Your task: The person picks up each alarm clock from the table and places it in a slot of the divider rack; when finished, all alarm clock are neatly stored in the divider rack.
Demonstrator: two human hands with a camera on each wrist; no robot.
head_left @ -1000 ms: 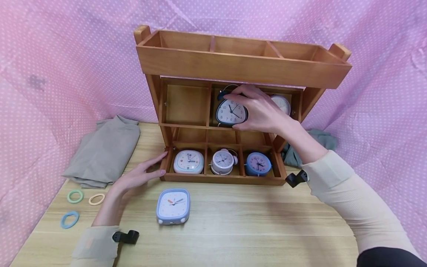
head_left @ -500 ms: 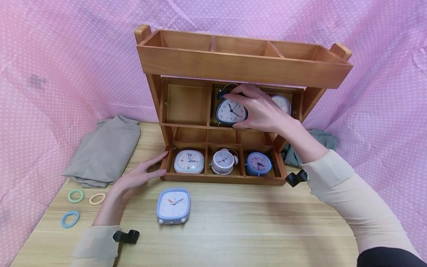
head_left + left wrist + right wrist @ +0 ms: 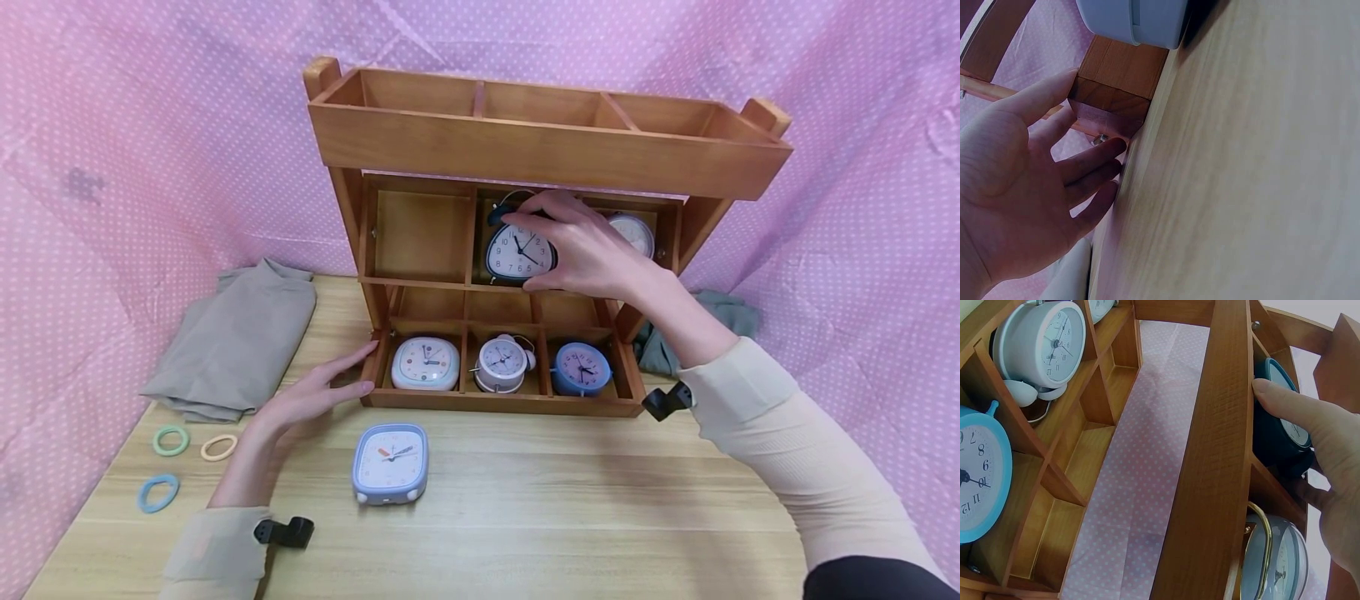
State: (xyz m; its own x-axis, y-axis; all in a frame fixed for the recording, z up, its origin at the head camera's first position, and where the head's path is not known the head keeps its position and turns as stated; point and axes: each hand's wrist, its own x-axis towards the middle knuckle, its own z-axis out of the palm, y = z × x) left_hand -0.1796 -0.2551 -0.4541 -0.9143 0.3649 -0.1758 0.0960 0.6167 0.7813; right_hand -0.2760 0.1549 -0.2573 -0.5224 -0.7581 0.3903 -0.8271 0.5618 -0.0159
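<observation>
My right hand grips a dark, rounded-triangular twin-bell alarm clock in the middle compartment of the wooden shelf's second tier. In the right wrist view, the thumb lies along the side of this dark teal clock, while the other fingers are partly hidden behind it. A white round alarm clock stands in the compartment to the right, partly covered by the hand. Down at the lowest tier's left end, my left hand touches the wood with thumb and fingers extended; its wrist view shows the thumb at the shelf's corner.
The bottom tier holds a pale oval clock, a white twin-bell clock and a blue round clock. In front lies a periwinkle square clock. Grey cloth and several rings, one of them green, lie left; darker cloth sits right.
</observation>
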